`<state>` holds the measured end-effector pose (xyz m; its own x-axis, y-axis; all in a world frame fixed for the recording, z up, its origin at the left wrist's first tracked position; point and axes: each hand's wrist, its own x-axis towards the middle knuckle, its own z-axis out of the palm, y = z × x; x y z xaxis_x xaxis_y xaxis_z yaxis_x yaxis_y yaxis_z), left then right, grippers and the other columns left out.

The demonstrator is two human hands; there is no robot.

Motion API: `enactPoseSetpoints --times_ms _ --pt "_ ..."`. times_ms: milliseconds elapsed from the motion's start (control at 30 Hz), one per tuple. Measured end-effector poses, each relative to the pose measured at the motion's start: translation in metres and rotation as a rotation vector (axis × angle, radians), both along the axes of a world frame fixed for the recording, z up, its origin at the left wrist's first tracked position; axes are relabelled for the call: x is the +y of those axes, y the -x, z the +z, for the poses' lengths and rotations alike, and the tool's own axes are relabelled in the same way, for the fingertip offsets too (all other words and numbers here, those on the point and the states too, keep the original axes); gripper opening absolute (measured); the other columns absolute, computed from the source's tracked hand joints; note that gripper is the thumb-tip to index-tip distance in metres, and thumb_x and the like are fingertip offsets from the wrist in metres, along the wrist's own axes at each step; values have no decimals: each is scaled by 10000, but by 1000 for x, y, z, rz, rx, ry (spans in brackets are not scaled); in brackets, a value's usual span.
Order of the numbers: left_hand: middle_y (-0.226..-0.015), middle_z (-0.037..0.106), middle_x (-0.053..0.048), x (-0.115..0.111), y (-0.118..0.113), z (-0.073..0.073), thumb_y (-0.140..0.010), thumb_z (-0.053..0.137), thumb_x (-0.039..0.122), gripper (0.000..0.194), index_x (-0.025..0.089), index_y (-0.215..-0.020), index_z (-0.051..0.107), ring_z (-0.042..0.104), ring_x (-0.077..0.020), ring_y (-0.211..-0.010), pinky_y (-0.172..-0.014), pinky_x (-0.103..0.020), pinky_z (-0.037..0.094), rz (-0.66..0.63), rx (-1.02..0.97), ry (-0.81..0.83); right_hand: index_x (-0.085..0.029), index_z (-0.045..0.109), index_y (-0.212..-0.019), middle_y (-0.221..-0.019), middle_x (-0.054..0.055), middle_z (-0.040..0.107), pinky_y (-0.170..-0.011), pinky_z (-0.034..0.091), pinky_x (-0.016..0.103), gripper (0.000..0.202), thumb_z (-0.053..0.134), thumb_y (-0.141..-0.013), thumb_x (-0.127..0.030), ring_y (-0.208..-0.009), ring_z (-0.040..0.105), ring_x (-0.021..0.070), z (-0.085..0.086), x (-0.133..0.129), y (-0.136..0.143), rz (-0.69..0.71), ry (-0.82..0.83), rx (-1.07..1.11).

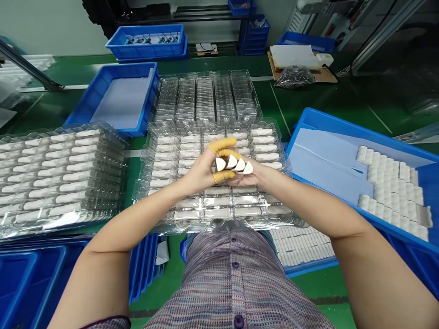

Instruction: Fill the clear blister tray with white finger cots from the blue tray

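Observation:
My two hands meet over a clear plastic tray filled with rows of white elongated pieces. Yellow finger cots cover some of the fingertips. My left hand closes its fingers around the left side of a small group of white pieces, whose rounded, wedge-like ends face me. From the right, my right hand wraps around and beneath the same pieces. Parts of its fingers are hidden behind them. The exact kind of the pieces cannot be made out.
Stacked filled trays stand at left, beside a blue bin lined with paper. Nested clear trays lie behind. At right, a blue bin holds rows of white pieces. A bag of dark small parts lies farther back.

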<state>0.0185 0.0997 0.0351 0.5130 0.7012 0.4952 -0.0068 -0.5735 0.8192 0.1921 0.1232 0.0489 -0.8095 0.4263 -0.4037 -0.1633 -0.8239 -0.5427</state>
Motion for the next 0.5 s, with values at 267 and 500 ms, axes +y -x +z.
enactPoseSetpoints --times_ms 267,500 --pt "-1616 523 -132 4 2 3 -806 667 871 874 272 -1436 580 432 -378 -1546 -1247 -536 399 39 -290 337 -201 536 -778 -626 -31 537 -492 415 212 292 501 -1064 -242 -520 478 103 29 0 -6 -178 -518 -464" --pt "-1195 744 -156 -9 -12 10 -573 1034 517 856 159 -1237 630 718 -320 -1094 -944 -409 567 -12 -122 850 -182 625 -893 -891 67 701 -747 416 328 220 562 -1022 -349 -812 615 215 48 0 -16 -79 -1588 -948"
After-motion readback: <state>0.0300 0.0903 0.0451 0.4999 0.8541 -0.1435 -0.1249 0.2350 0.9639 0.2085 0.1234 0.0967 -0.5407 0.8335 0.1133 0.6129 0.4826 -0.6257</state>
